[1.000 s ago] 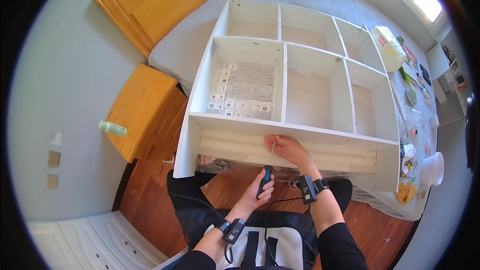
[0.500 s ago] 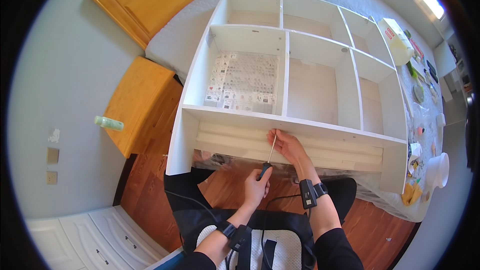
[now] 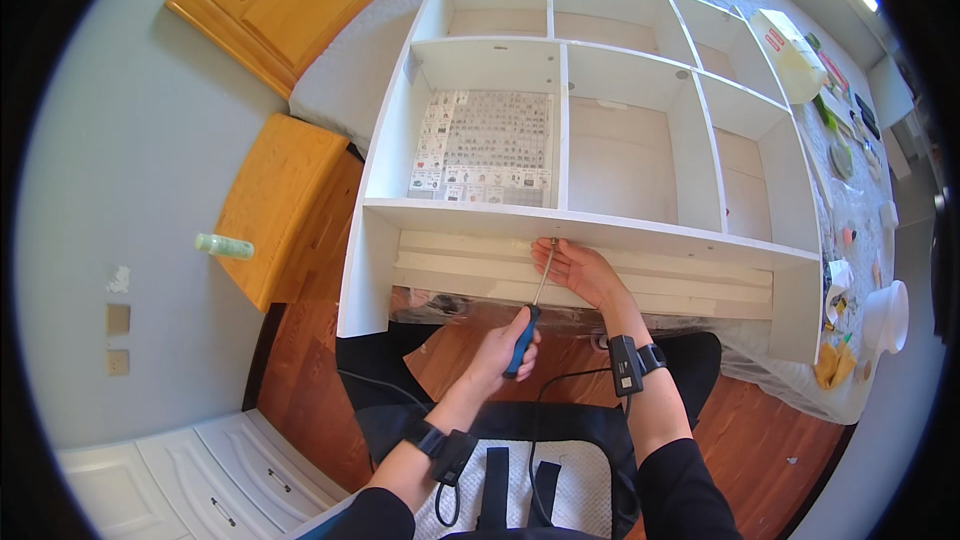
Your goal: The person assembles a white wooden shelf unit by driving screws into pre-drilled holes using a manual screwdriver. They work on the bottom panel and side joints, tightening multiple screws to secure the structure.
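My left hand [image 3: 497, 348] is closed around the blue-and-black handle of a screwdriver [image 3: 522, 343]. The shaft slants up and away, its tip close to the underside of a white shelf board [image 3: 450, 214]. At that tip is my right hand [image 3: 588, 278], palm partly upturned, thumb and fingertips drawn in around the shaft's end. Anything small pinched there is too hidden to make out. The board belongs to a large white shelf unit [image 3: 562, 140] lying on its back before me, with several open compartments.
The unit rests on a plastic-covered mattress [image 3: 340, 65]. Tools, a pale yellow jug [image 3: 790, 55] and a white tub [image 3: 884, 318] lie along its right. A green bottle [image 3: 224, 246] lies on a wooden nightstand [image 3: 285, 190] at left. White drawers [image 3: 200, 475] stand lower left.
My left hand's grip on the screwdriver has shifted, showing more of its blue handle. My right hand stays at the screwdriver's tip. The whole view has shifted slightly.
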### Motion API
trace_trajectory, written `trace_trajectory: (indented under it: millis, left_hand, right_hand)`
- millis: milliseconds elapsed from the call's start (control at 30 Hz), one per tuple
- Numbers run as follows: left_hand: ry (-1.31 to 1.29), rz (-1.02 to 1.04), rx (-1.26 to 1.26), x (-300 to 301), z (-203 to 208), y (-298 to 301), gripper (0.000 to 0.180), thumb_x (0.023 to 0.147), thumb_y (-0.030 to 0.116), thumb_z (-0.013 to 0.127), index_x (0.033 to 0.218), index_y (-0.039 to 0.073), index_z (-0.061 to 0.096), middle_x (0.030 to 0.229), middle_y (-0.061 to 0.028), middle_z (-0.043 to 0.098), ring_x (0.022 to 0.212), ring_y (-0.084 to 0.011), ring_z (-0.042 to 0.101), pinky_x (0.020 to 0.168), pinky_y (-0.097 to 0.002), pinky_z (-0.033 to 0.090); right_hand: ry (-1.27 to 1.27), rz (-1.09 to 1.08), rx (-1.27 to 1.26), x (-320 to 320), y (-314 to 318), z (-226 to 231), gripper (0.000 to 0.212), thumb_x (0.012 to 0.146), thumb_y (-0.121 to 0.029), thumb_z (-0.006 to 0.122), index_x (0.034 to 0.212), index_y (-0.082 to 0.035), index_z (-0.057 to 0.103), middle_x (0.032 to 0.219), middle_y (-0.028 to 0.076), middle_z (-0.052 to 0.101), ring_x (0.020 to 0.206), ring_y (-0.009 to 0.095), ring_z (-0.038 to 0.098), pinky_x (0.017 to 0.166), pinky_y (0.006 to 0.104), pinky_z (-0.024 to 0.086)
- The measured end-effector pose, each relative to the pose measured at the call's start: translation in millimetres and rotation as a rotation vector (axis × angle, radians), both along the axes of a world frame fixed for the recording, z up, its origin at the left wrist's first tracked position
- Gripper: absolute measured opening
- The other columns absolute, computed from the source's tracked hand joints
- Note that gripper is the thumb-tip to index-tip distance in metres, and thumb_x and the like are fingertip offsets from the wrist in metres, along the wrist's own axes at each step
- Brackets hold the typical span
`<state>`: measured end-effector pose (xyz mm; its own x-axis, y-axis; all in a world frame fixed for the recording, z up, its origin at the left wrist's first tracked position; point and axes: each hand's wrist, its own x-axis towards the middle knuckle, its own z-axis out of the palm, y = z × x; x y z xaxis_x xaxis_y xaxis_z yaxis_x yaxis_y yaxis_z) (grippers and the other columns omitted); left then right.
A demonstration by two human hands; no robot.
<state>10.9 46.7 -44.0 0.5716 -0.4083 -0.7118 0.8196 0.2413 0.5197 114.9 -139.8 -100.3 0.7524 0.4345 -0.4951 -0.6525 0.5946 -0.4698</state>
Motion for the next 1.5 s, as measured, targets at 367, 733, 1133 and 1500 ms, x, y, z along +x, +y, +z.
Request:
trace_trajectory:
  millis: [367,733,1133,1500]
  left_hand:
    - [-0.383,-0.169,0.446,11,40,45,0.036,0.089,0.035,0.060,0.076,0.002,0.054,0.054,-0.0001,0.049,0.041,-0.0066,0.046,0.040,-0.0199,0.036]
    - [-0.524,0.015,0.615,-11,-10,-5,0.025,0.087,0.022,0.063,0.096,-0.001,0.058,0.066,-0.0053,0.062,0.046,-0.0066,0.051,0.041,-0.0215,0.038]
    - [-0.471,0.071,0.452,-7,-31,-4,0.023,0.094,0.022,0.053,0.100,0.001,0.056,0.076,-0.0039,0.063,0.057,-0.0079,0.055,0.049,-0.0219,0.043]
    - [-0.370,0.055,0.394,-10,-31,-7,0.022,0.094,0.025,0.052,0.098,0.003,0.057,0.074,-0.0025,0.062,0.056,-0.0082,0.055,0.049,-0.0219,0.043]
  right_hand:
    - [-0.045,-0.038,-0.083,2,2,-17,0.029,0.092,-0.023,0.056,0.111,-0.002,0.057,0.103,0.006,0.062,0.092,0.017,0.062,0.089,0.0315,0.050]
    - [-0.004,-0.075,0.073,-9,5,0,0.043,0.095,-0.026,0.048,0.123,0.007,0.044,0.125,0.020,0.051,0.117,0.027,0.051,0.101,0.0381,0.042]
    - [-0.055,-0.143,-0.234,-29,29,22,0.037,0.096,-0.013,0.045,0.126,0.008,0.043,0.115,0.020,0.058,0.106,0.026,0.059,0.095,0.0345,0.047]
    - [-0.004,-0.194,-0.234,-31,31,19,0.041,0.094,-0.009,0.048,0.132,0.002,0.039,0.114,0.021,0.058,0.104,0.026,0.060,0.092,0.0353,0.049]
